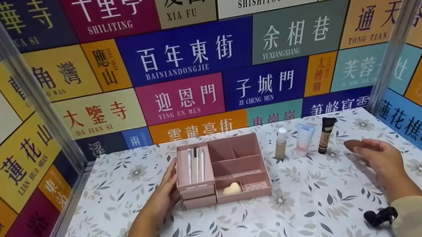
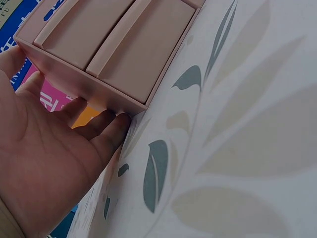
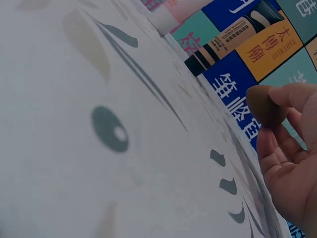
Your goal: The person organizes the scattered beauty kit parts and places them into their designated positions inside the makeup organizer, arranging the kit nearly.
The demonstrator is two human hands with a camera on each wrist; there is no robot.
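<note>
A pink desktop organizer (image 1: 237, 152) stands on the table with pencil-like sticks (image 1: 196, 165) in its left top tray and a cream makeup sponge (image 1: 232, 188) in a front compartment. My left hand (image 1: 167, 189) rests along the organizer's left side; in the left wrist view its fingertips (image 2: 121, 124) touch the side wall beside two shut drawers (image 2: 143, 49). Over at the right, my right hand (image 1: 380, 159) pinches a brown makeup sponge (image 3: 265, 106) between thumb and fingers, close over the tabletop.
Between the organizer and my right hand stand a small bottle with a white cap (image 1: 281, 144), a pale blue and pink tube (image 1: 305, 139) and a beige tube with black ends (image 1: 326, 136). Printed panels (image 1: 188, 52) wall the table in at the back and sides.
</note>
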